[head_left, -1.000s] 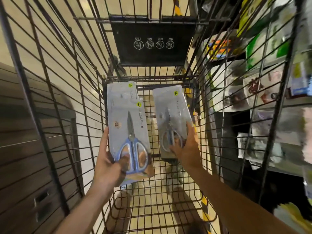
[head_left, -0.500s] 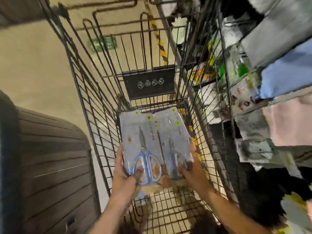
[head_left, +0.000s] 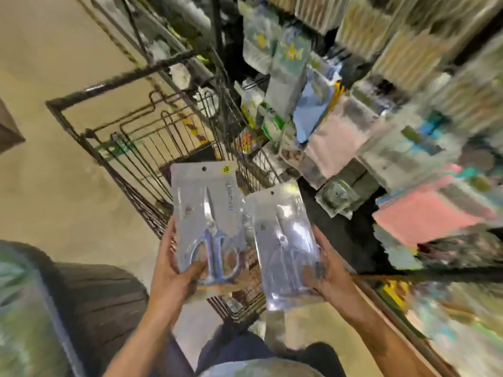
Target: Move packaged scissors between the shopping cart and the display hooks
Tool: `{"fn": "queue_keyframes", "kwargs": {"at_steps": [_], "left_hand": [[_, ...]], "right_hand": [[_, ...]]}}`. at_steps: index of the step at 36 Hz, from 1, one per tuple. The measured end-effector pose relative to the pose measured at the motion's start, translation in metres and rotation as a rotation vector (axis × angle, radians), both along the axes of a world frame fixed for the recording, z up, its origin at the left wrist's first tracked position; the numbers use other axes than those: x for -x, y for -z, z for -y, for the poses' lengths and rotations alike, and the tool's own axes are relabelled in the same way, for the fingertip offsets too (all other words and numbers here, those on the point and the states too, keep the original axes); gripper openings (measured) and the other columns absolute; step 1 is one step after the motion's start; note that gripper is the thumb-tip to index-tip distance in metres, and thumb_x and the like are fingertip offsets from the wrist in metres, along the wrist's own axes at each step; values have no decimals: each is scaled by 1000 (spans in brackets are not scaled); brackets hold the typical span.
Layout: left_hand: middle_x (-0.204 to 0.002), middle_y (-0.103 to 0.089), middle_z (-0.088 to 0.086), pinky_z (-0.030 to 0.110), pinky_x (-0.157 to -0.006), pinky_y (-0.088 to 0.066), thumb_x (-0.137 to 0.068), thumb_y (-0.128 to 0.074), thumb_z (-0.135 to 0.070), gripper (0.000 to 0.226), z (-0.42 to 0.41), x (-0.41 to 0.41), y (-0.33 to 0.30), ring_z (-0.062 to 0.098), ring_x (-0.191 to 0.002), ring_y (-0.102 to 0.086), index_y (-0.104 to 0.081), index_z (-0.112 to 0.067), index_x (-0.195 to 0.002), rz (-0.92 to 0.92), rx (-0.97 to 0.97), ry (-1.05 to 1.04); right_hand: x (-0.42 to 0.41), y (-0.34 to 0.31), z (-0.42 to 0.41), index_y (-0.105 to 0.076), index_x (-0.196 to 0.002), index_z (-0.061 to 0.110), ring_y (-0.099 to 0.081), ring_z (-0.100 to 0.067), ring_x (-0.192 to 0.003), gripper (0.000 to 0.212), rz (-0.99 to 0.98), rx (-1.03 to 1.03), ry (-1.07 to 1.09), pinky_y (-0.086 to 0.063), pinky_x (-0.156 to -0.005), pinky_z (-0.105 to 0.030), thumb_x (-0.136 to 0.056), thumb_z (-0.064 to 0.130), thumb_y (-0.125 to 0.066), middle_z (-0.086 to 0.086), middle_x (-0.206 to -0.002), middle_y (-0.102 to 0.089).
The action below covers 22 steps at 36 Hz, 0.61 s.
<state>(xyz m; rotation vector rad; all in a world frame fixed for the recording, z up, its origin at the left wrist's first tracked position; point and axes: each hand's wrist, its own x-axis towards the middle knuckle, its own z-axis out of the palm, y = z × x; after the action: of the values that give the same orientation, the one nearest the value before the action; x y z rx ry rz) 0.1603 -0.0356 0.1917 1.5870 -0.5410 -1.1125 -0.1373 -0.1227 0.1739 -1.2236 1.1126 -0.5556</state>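
Two scissors packs held up above the wire shopping cart [head_left: 130,137], side by side, edges nearly touching. Left hand [head_left: 174,270] gripping the left scissors pack [head_left: 209,213] at its lower edge, thumb curled over the front across the blue handles, fingers behind. Right hand [head_left: 326,273] holding the right scissors pack [head_left: 285,246] by its lower right edge, fingers wrapped behind; contents blurred by glare. Display shelving [head_left: 394,131] with hanging packaged goods to the right, heavily motion-blurred. Beige floor [head_left: 54,200] at left.
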Motion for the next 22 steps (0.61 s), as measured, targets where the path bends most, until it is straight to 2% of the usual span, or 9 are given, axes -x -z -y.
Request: {"fn": "queue_keyframes", "kwargs": {"at_steps": [2,4,6,9,11,13,16,20,22], "left_hand": [[-151,-53,-6,60,-109,-43,-78,-78,5,100,0,15,-15,25,-134,-56,-37,-57,-145,-9,41,38],[-152,-51,-5,62,-107,-44,-77,-81,-5,98,-2,34,-29,27,-133,-56,-36,-60,-144,-1,76,83],[-156,-46,-7,60,-109,-44,-78,-85,-11,97,-3,55,-41,25,-136,-53,-35,-62,-144,20,123,128],[-158,-42,-11,60,-111,-42,-77,-83,-14,95,-7,93,-54,24,-139,-50,-35,-61,-144,54,177,185],[-157,-43,-10,60,-108,-44,-79,-82,-12,95,-12,125,-62,26,-136,-52,-35,-64,-143,86,192,229],[-153,-50,-4,57,-104,-49,-79,-82,-7,97,-19,157,-69,27,-129,-58,-36,-68,-139,77,207,242],[-145,-58,-2,54,-103,-51,-75,-85,-7,100,-34,207,-83,26,-122,-64,-37,-66,-140,46,233,299],[-125,-69,-22,32,-87,-58,-79,-75,0,93,-58,277,-106,6,-110,-69,-40,-56,-143,54,293,398],[-133,-67,3,28,-80,-59,-82,-74,4,93,-68,306,-112,27,-117,-67,-39,-54,-146,29,293,431]], "right_hand": [[12,-23,-15,-24,-154,21,-70,-9,-108,122,68,-9,55,-59,-83,-26,-58,51,-93,22,-125,-68],[26,-40,-30,-26,-152,14,-65,-4,-117,125,134,3,121,-56,-85,-20,-55,57,-92,22,-133,-63],[45,-52,-47,-30,-151,14,-64,-3,-119,114,106,46,214,-55,-84,-18,-62,49,-92,23,-133,-62],[86,-57,-73,-35,-150,27,-62,-3,-120,78,78,177,315,-54,-82,-18,-87,6,-76,28,-132,-61],[118,-62,-90,-38,-148,27,-64,0,-116,74,55,215,393,-55,-81,-17,-90,-8,-67,30,-127,-63],[153,-69,-109,-39,-148,25,-67,-3,-112,75,75,240,471,-58,-81,-21,-87,-8,-68,24,-126,-67],[203,-84,-144,-38,-151,25,-63,-21,-124,80,166,234,578,-57,-96,-40,-83,5,-75,5,-139,-63],[261,-102,-189,-39,-148,27,-66,-14,-118,75,181,303,696,-57,-87,-24,-86,-6,-66,12,-130,-68],[286,-108,-211,-39,-148,28,-67,-13,-118,74,168,334,742,-56,-86,-23,-87,-5,-66,13,-129,-68]]}}
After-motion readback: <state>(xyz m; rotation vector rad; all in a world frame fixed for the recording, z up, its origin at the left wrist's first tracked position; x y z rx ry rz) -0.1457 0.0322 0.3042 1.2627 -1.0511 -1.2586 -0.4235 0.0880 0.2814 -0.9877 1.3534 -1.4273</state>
